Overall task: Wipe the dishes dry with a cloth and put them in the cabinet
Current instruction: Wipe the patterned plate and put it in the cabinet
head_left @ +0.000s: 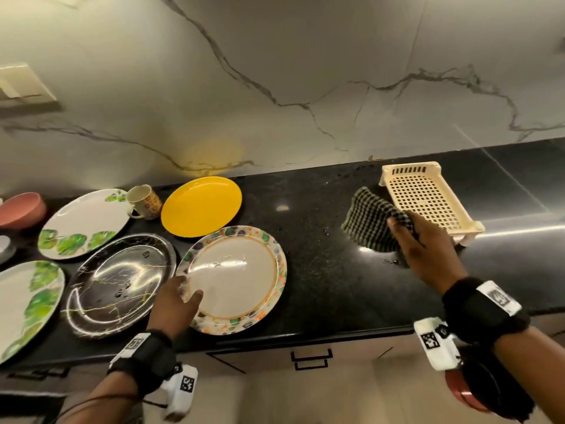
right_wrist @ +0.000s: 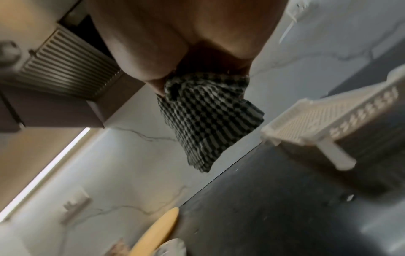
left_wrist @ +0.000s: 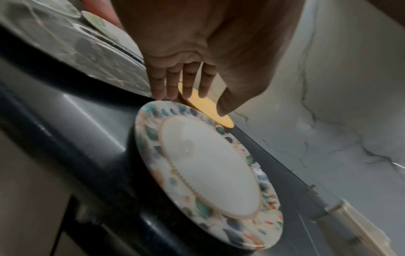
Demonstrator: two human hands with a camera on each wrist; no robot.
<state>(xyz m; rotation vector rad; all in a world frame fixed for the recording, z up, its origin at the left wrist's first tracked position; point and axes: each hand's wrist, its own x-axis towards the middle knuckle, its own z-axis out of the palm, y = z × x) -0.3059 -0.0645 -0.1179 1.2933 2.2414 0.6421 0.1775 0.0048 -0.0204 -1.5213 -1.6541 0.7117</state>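
Head view: left hand (head_left: 175, 306) spread, touching patterned plate (head_left: 240, 272) rim; right hand (head_left: 428, 249) clutching checked cloth (head_left: 367, 220).

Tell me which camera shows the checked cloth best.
The right wrist view: the checked cloth hangs large and central from the right hand, which grips it, and its weave is plain to see. The head view shows it smaller, bunched in that hand near the cream rack. The left wrist view does not show it.

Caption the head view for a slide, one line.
Left hand at the rim of the patterned plate; right hand holds a checked cloth above the black counter, beside the cream rack.
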